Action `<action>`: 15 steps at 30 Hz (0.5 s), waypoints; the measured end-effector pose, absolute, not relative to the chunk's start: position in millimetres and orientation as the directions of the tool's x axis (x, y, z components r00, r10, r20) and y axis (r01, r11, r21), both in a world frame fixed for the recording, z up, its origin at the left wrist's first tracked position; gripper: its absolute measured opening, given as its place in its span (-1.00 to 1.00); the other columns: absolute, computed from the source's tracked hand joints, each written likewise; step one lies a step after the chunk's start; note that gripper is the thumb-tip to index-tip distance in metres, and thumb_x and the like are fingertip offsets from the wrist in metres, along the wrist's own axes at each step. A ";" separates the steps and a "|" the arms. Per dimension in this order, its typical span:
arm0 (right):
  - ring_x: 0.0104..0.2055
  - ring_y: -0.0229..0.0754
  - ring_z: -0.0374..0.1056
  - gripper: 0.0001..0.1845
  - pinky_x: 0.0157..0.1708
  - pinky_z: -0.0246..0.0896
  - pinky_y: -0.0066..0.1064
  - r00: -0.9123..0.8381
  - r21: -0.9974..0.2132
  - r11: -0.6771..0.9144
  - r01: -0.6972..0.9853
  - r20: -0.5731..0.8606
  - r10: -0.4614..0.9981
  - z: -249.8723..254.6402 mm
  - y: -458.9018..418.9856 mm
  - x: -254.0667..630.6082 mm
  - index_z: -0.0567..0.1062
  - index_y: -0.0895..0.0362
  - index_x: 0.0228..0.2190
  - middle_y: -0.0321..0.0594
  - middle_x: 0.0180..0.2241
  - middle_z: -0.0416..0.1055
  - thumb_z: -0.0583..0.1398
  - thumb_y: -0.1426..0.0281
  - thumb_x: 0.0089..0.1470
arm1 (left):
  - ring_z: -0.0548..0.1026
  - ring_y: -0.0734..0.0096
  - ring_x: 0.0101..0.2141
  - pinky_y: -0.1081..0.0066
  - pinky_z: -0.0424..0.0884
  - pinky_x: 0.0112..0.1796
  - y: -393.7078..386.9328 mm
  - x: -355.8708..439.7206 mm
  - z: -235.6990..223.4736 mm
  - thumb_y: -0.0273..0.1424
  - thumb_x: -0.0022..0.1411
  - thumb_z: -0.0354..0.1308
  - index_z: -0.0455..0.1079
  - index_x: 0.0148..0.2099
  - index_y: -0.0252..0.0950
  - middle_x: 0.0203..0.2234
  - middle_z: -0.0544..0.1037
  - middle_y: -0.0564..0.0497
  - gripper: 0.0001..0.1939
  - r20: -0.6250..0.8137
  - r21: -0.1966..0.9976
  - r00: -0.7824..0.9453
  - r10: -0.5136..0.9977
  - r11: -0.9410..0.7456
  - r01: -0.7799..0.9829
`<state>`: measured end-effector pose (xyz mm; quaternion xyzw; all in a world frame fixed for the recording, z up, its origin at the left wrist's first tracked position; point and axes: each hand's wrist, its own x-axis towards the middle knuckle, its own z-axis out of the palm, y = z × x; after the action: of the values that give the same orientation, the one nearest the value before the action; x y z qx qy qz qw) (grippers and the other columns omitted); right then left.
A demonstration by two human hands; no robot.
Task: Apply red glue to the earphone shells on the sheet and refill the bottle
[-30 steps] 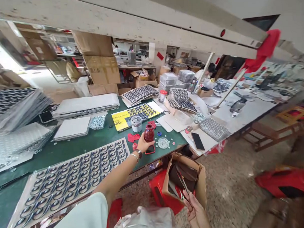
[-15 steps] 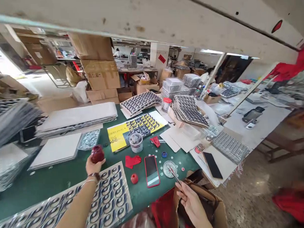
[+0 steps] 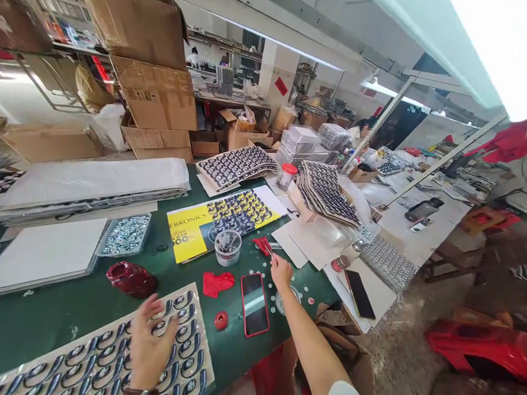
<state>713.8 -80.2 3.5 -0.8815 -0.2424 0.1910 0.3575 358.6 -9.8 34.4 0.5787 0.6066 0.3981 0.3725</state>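
My left hand point(image 3: 150, 345) hovers open, fingers spread, over a sheet of dark curved parts point(image 3: 96, 364) at the near edge of the green table point(image 3: 55, 320). A dark red jar point(image 3: 130, 278) lies just beyond it, apart from the fingers. My right hand point(image 3: 281, 270) reaches out over the table with its fingers closed on thin tweezers point(image 3: 267, 250), whose tip is at a small red cloth piece point(image 3: 263, 245). A red-cased phone point(image 3: 254, 303) lies left of that forearm, and a clear cup point(image 3: 228, 247) stands behind it.
A red cloth scrap point(image 3: 217, 282) and a red cap point(image 3: 220, 320) lie near the phone. Behind are a yellow sheet point(image 3: 221, 219), a tray of metal bits point(image 3: 124, 235), white board stacks point(image 3: 90, 183), cardboard boxes point(image 3: 156, 97) and a second black phone point(image 3: 359, 294).
My left hand set the red jar down on the table and drew back, now open over the parts sheet. My right hand moved forward with the tweezers to the small red cloth piece.
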 end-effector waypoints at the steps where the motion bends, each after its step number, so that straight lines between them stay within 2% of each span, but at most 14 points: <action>1: -0.08 -0.11 0.48 -0.66 0.05 0.27 -0.10 0.799 -0.682 -0.650 0.337 -0.158 0.580 2.7 -82.7 712.4 0.51 0.16 -0.05 -0.13 -0.15 0.56 0.17 0.21 0.27 | 0.46 0.06 -0.03 0.07 0.41 0.04 -19.7 378.0 46.5 -0.14 -0.08 0.35 0.29 0.16 -0.20 -0.03 0.46 -0.10 -0.26 -0.057 0.954 0.116 0.992 0.020 0.298; 2: -0.05 -0.10 0.47 -0.66 0.07 0.25 -0.08 0.785 -0.644 -0.663 0.381 -0.154 0.600 2.3 -85.6 710.8 0.51 0.16 -0.05 -0.12 -0.13 0.55 0.17 0.21 0.27 | 0.47 0.10 -0.04 0.10 0.38 0.07 -25.7 400.4 57.9 -0.17 -0.07 0.38 0.34 0.12 -0.20 -0.04 0.49 -0.09 -0.31 -0.173 0.975 0.263 0.949 0.128 0.181; 3: -0.04 -0.09 0.46 -0.67 0.08 0.25 -0.08 0.769 -0.612 -0.669 0.422 -0.150 0.622 2.2 -88.6 709.0 0.51 0.16 -0.03 -0.11 -0.11 0.55 0.17 0.24 0.28 | 0.48 0.14 -0.05 0.13 0.35 0.09 -27.8 425.3 67.4 -0.23 -0.08 0.42 0.38 0.07 -0.22 -0.07 0.51 -0.08 -0.36 -0.310 0.949 0.384 0.870 0.304 0.079; 4: -0.03 -0.09 0.46 -0.68 0.07 0.24 -0.09 0.751 -0.583 -0.669 0.460 -0.146 0.644 2.4 -91.5 707.3 0.51 0.17 -0.02 -0.09 -0.10 0.54 0.15 0.27 0.30 | 0.51 0.17 -0.09 0.17 0.39 0.06 -26.8 452.0 74.0 -0.26 -0.07 0.43 0.42 0.03 -0.25 -0.12 0.55 -0.09 -0.42 -0.365 0.923 0.456 0.812 0.380 0.061; 6: -0.02 -0.07 0.46 -0.69 0.05 0.25 -0.14 0.721 -0.539 -0.660 0.523 -0.134 0.680 3.0 -96.6 704.6 0.51 0.17 0.01 -0.04 -0.09 0.55 0.09 0.36 0.32 | 0.55 0.22 -0.15 0.20 0.46 -0.04 -18.7 507.8 76.7 -0.31 0.04 0.39 0.44 0.00 -0.29 -0.16 0.57 -0.09 -0.54 -0.444 0.877 0.493 0.748 0.477 0.067; 9: -0.05 -0.03 0.49 -0.65 -0.04 0.28 -0.25 0.695 -0.502 -0.644 0.577 -0.112 0.710 4.0 -101.1 704.4 0.54 0.16 0.00 0.05 -0.13 0.57 0.04 0.43 0.31 | 0.53 0.29 -0.14 0.17 0.51 -0.11 -3.0 588.6 59.2 -0.29 0.31 0.18 0.38 0.05 -0.35 -0.08 0.51 -0.10 -0.68 -0.599 0.779 0.425 0.679 0.616 0.113; 15: -0.11 0.02 0.52 -0.67 -0.16 0.34 -0.30 0.711 -0.519 -0.633 0.575 -0.066 0.700 4.0 -103.7 717.7 0.59 0.06 -0.06 -0.01 -0.17 0.59 0.10 0.43 0.23 | 0.49 0.24 -0.08 0.14 0.50 -0.09 13.9 682.3 17.0 -0.24 0.34 0.13 0.33 0.12 -0.32 0.00 0.45 -0.12 -0.62 -0.741 0.665 0.222 0.634 0.739 0.107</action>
<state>717.7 -103.7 4.0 -0.8940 -0.3564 0.1316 0.2377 682.3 13.9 17.0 0.3111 0.5959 0.1837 0.7172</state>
